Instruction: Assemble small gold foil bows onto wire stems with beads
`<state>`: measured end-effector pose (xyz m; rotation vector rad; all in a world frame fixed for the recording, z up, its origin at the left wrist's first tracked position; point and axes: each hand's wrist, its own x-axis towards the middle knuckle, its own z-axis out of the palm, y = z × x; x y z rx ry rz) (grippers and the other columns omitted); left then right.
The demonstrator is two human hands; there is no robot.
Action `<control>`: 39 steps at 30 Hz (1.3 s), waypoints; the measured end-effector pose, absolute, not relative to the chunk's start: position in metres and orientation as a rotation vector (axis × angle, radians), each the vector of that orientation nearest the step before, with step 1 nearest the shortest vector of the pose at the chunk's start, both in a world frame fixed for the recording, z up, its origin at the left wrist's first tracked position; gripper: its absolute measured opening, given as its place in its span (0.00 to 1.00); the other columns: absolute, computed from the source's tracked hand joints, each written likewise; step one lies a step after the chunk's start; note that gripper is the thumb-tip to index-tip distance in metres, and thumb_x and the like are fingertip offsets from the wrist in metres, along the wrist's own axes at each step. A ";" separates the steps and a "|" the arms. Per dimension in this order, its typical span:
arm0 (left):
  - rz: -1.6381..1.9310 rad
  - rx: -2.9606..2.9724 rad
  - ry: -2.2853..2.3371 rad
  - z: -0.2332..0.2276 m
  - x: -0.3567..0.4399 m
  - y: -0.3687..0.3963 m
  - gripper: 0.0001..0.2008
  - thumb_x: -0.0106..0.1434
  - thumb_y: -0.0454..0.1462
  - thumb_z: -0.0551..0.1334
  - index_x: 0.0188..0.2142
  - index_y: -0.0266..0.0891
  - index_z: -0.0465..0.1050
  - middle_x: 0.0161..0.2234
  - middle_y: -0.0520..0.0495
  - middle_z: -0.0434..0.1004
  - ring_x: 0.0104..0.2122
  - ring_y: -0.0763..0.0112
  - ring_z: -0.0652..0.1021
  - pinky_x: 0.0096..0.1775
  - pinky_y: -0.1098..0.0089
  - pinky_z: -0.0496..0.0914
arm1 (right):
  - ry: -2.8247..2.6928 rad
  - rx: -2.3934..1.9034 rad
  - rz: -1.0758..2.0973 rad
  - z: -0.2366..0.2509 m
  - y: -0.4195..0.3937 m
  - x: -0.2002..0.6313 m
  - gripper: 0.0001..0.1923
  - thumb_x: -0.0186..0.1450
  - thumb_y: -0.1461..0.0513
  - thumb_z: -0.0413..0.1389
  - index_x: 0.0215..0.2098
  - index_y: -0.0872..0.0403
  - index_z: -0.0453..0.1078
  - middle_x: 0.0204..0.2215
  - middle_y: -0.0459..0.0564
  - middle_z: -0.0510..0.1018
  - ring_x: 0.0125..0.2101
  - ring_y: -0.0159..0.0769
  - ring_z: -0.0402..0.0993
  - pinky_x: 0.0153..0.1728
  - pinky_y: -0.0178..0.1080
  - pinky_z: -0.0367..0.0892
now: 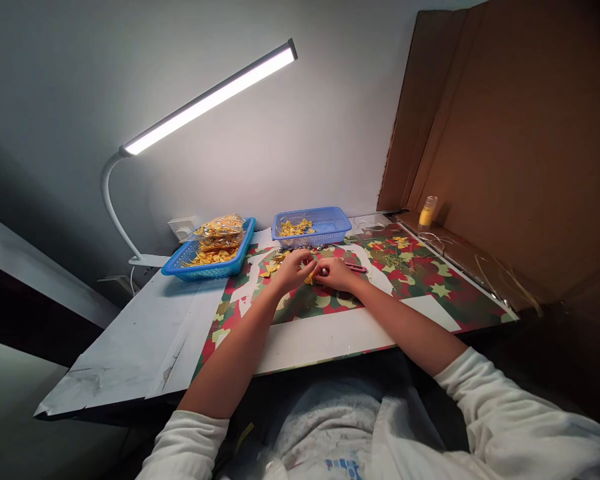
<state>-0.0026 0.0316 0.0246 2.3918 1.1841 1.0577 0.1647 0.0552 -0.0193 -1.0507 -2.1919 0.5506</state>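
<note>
Head view: my left hand (293,270) and right hand (335,273) meet fingertip to fingertip, both pinching a small yellow piece (311,277) between them on the patterned mat (420,280). Long axis unreadable. Nearer blue basket (313,227) sits just beyond both hands.

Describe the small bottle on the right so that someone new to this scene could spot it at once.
Start at the big brown cardboard sheet leaning on the right. At its foot, beyond the patterned mat, stands a small yellow bottle. It is the only upright container; the blue baskets are low and sit further left.
</note>
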 end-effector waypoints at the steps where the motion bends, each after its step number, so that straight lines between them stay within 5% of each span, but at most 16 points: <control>1: 1.054 2.389 1.180 0.025 -0.003 0.032 0.10 0.59 0.35 0.54 0.22 0.39 0.60 0.23 0.52 0.65 0.28 0.72 0.66 0.30 0.71 0.61 | -2.189 -1.055 0.541 -0.020 0.055 0.165 0.02 0.55 0.66 0.60 0.27 0.55 0.76 0.26 0.46 0.79 0.26 0.29 0.68 0.28 0.32 0.56; 10: 1.039 2.381 1.103 0.027 0.000 0.029 0.10 0.59 0.36 0.54 0.22 0.38 0.61 0.23 0.52 0.65 0.26 0.73 0.66 0.31 0.72 0.61 | -2.177 -1.054 0.454 -0.024 0.058 0.163 0.02 0.56 0.65 0.60 0.26 0.55 0.75 0.26 0.45 0.77 0.26 0.30 0.67 0.28 0.33 0.55; 22: 0.986 2.342 1.078 0.028 0.003 0.027 0.11 0.60 0.39 0.54 0.23 0.38 0.63 0.24 0.51 0.66 0.27 0.72 0.66 0.31 0.71 0.62 | -2.263 -1.107 0.309 -0.020 0.050 0.158 0.02 0.55 0.65 0.59 0.28 0.54 0.73 0.33 0.48 0.79 0.34 0.39 0.72 0.40 0.40 0.57; 32: 0.997 2.123 0.980 0.026 0.004 0.027 0.11 0.59 0.40 0.56 0.23 0.38 0.65 0.24 0.51 0.70 0.26 0.72 0.71 0.29 0.71 0.66 | -2.296 -1.137 0.243 -0.018 0.049 0.152 0.04 0.56 0.63 0.58 0.24 0.54 0.70 0.27 0.47 0.77 0.29 0.35 0.68 0.39 0.40 0.55; 39: 0.864 2.027 1.159 0.028 -0.014 0.036 0.13 0.58 0.44 0.57 0.22 0.39 0.61 0.18 0.55 0.63 0.20 0.75 0.66 0.24 0.73 0.60 | -2.306 -1.086 0.291 -0.016 0.048 0.153 0.05 0.56 0.65 0.58 0.22 0.55 0.70 0.27 0.46 0.77 0.28 0.32 0.67 0.38 0.38 0.53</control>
